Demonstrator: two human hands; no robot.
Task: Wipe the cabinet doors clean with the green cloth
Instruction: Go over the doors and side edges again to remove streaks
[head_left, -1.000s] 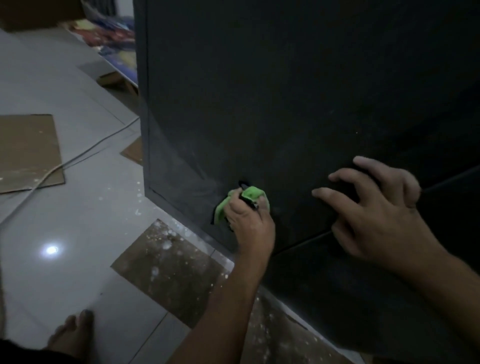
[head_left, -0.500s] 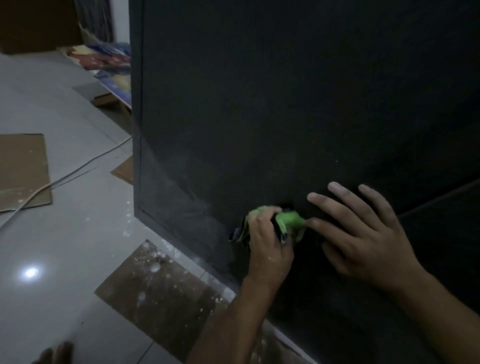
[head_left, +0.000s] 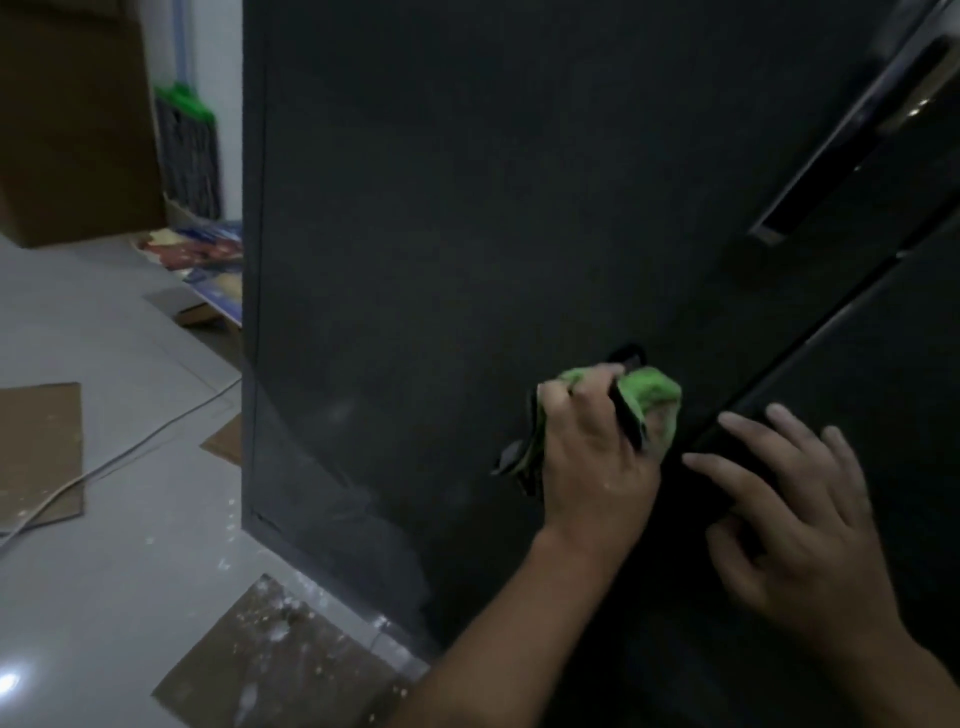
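Note:
A tall black cabinet door (head_left: 467, 234) fills most of the view, with pale dust smears near its lower left corner. My left hand (head_left: 592, 457) grips the bunched green cloth (head_left: 649, 389) and presses it against the door's lower part, close to the seam with the neighbouring door (head_left: 883, 389). My right hand (head_left: 795, 514) lies to the right of the cloth, fingers spread and straight, resting on the cabinet front across that seam. A metal handle (head_left: 852, 135) runs along the upper right.
Grey tiled floor (head_left: 104, 571) stretches to the left, with cardboard sheets (head_left: 36, 452) (head_left: 280, 660) speckled with white spots and a thin cable (head_left: 130, 452) across it. A brown box (head_left: 67, 119), a green-topped broom (head_left: 187, 150) and coloured printed sheets (head_left: 213, 260) stand behind the cabinet's left edge.
My left hand has carried the cloth rightward and up along the door toward the seam. My right hand has stayed resting on the cabinet. The view has lifted, showing the handle.

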